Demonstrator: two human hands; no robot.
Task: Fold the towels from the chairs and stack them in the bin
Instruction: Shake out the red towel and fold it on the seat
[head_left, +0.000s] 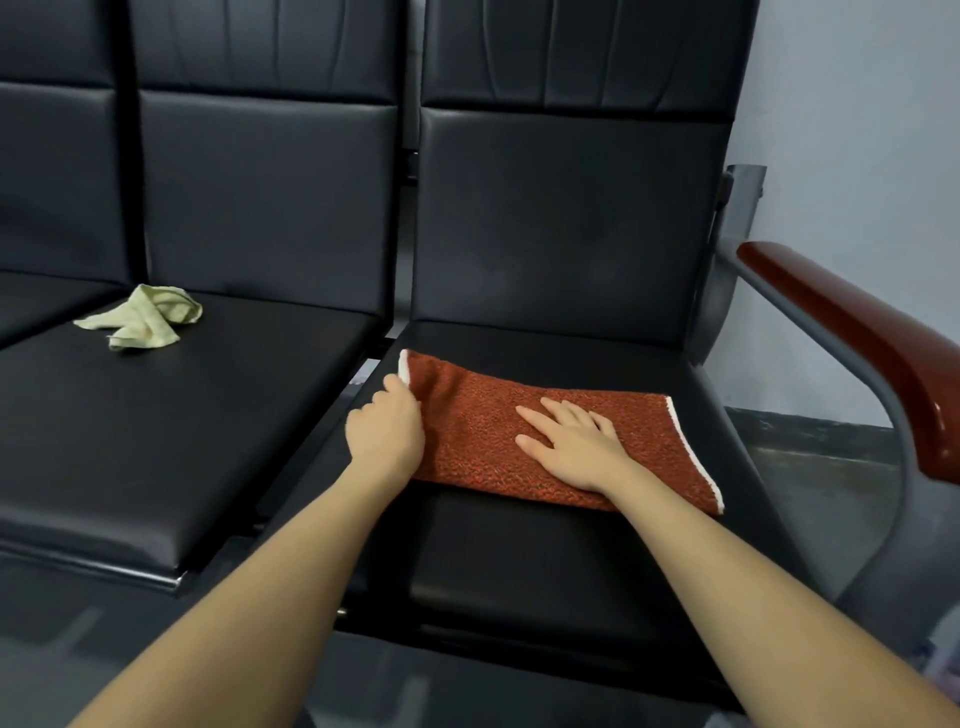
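Black chair seat (519, 545): red towel (483, 431), folded; left hand (387, 428) pinches its left edge, right hand (576, 441) flat, fingers spread. Neighbouring seat (130, 441): crumpled green towel (143, 317).

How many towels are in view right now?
2: a red towel flat on the right chair seat under both hands, and a green towel crumpled on the next seat left.
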